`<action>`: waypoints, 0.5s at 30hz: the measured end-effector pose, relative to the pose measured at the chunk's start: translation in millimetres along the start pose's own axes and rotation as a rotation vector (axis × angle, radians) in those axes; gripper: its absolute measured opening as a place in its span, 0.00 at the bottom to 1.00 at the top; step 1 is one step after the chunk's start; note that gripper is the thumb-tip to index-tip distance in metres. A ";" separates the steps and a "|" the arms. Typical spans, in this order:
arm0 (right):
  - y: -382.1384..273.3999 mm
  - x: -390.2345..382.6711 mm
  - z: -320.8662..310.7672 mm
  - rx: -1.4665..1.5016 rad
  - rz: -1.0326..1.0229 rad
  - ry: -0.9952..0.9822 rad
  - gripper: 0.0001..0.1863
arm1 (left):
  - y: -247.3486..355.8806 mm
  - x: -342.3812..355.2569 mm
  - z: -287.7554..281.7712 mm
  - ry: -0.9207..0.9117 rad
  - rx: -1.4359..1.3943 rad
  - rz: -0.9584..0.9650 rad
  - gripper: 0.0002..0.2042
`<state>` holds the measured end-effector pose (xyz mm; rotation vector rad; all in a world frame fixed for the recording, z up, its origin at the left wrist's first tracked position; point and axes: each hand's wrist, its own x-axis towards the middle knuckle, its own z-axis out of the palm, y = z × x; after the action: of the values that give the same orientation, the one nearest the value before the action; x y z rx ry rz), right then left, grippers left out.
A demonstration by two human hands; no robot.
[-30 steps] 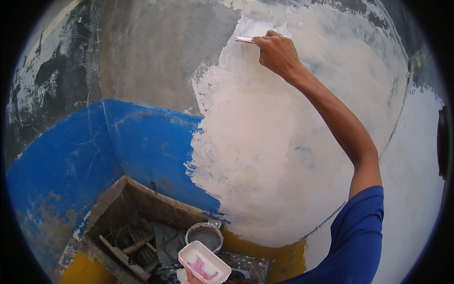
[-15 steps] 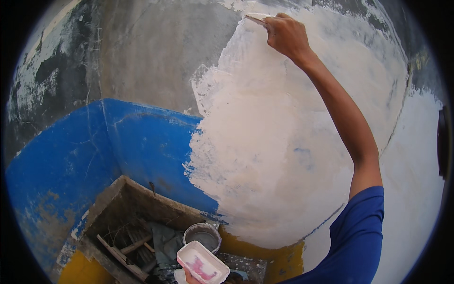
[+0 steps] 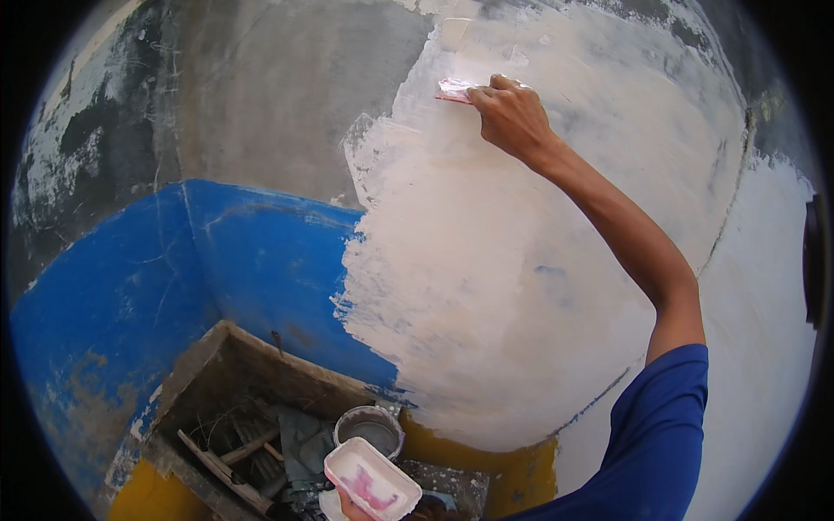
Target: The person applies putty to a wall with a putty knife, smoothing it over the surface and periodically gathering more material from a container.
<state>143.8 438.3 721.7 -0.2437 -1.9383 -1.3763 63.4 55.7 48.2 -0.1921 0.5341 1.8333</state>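
1. Nearest me, low in the view, my left hand grips the white tray, mostly hidden beneath it; the tray is tilted, showing me its inside with a pink smear, and whether its outside carries any print I cannot tell
2. My right arm, in a blue sleeve, reaches up and across to the wall, well apart from the tray
3. My right hand is closed around a flat scraper, its reddish edge pointing left and pale paste along its face; it sits at the wall, near the ragged left border of the pale coat
4. Half a second ago the scraper was higher on the wall and seen more edge-on; now it is lower with more of its face showing, while the tray has stayed in almost the same place
5. Just beyond the tray is a round bucket, beside a dark cloth and pieces of wood inside a concrete trough
6. Behind, blue paint covers the lower wall, with bare grey wall above
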 end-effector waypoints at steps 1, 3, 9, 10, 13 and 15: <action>-3.1 -8.0 -14.6 -0.014 0.011 -0.002 0.08 | -0.5 -1.5 1.4 -0.010 0.014 -0.005 0.40; -7.1 -10.9 -28.6 0.129 0.161 -0.134 0.09 | -0.5 -0.6 7.7 -0.008 0.036 -0.003 0.40; 63.4 -34.1 -20.1 -0.266 0.032 0.216 0.19 | -1.7 3.4 18.3 -0.010 0.055 -0.012 0.39; 66.4 -42.7 -12.6 -0.358 -0.037 0.180 0.20 | -1.6 3.8 19.5 -0.006 0.057 -0.014 0.39; 24.9 -55.6 -10.2 -0.130 -0.051 0.074 0.16 | -2.0 -1.3 19.9 0.019 0.047 0.012 0.39; 27.6 -30.0 -37.6 0.041 0.067 0.127 0.15 | -4.4 -2.7 21.8 0.027 0.041 0.028 0.39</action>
<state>197.0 424.1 728.3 -0.1951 -1.8348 -1.2767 71.3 64.2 67.4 -0.1832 0.5954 1.8474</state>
